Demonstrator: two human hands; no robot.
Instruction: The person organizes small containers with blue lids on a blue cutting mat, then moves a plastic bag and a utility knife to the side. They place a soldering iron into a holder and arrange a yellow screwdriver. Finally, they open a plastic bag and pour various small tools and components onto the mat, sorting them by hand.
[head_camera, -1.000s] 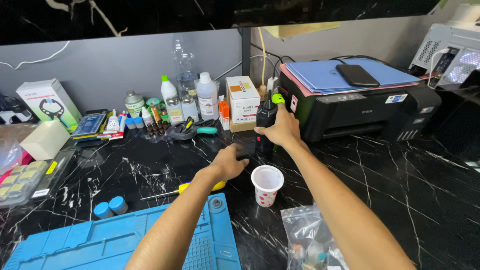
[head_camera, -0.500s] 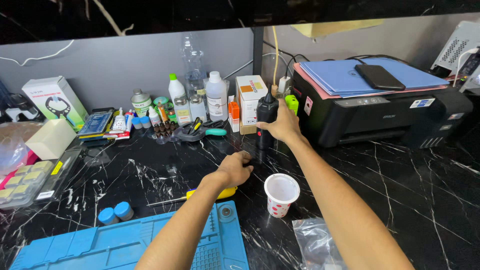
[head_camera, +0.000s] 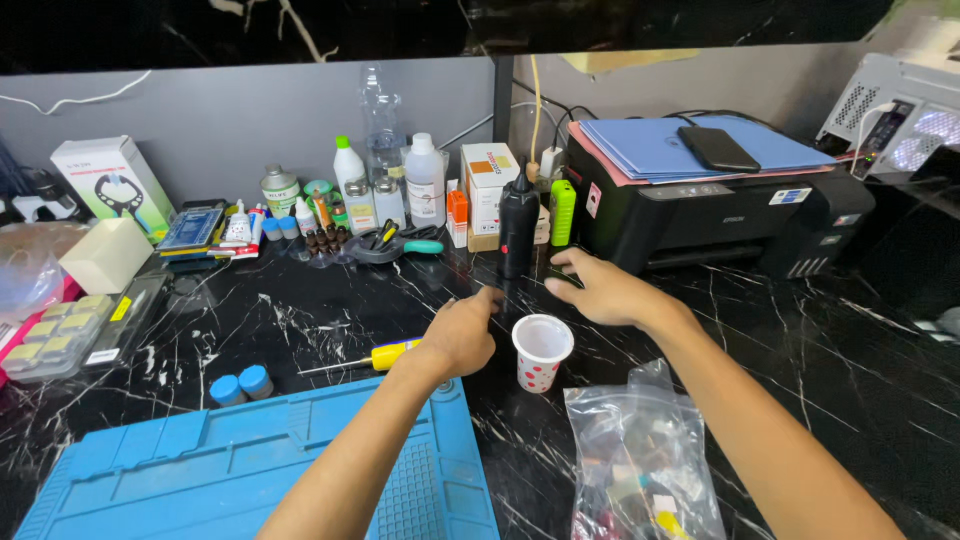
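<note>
Beside the black bottle (head_camera: 518, 225), open right hand (head_camera: 600, 292).

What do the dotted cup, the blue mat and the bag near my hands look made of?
Cup: likely thin paper or plastic, matte white, red dots. Blue mat: apparently silicone, matte, moulded ridges. Bag: clear glossy plastic film, crinkled.

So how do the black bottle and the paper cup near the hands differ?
The black bottle is tall, dark and capped with a pointed nozzle; the paper cup is short, white with red dots, and open-topped. The bottle stands farther back, the cup between both hands. Both stand upright on the marble table, untouched.
</note>
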